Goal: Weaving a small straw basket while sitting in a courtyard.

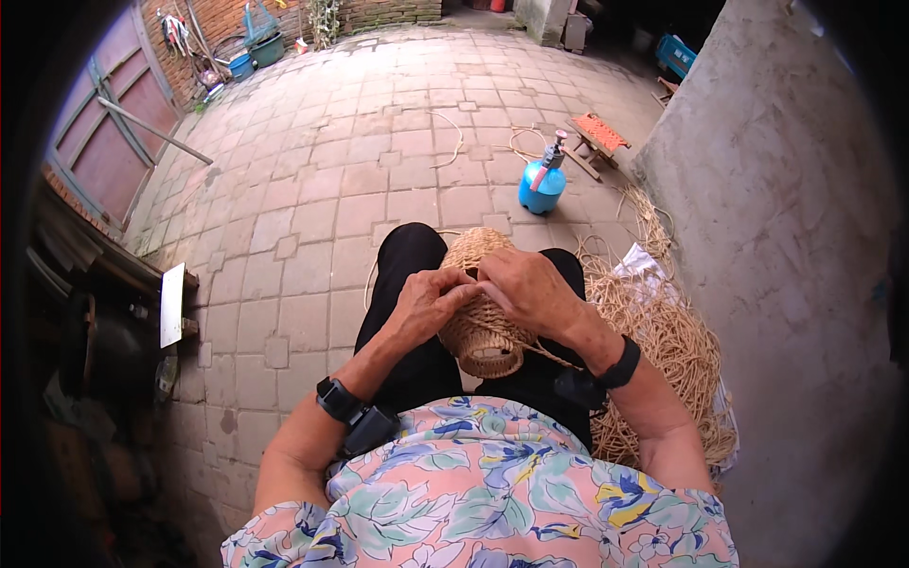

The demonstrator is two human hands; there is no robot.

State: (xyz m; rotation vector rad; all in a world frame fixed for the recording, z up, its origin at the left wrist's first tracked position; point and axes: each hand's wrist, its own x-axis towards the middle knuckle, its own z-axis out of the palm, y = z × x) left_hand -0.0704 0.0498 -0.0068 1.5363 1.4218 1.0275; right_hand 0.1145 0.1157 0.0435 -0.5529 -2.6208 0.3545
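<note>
A small woven straw basket (483,346) lies between my knees, its round, ringed end towards me. My left hand (431,301) has its thumb and fingers pinched at the weave on the basket's upper side. Right beside it, my right hand (532,292) is closed on the same spot, its fingertips nearly meeting the left thumb. What exactly sits between the fingertips is too small to make out. A straw cord (554,357) runs from the basket towards the right, passing under my right wrist.
A big heap of straw cord (663,369) lies on a white sack (644,270) beside my right leg, near a concrete wall (776,237). Ahead stand a blue pump sprayer (542,189) and a low stool with an orange seat (598,133). A white board (171,305) is at left.
</note>
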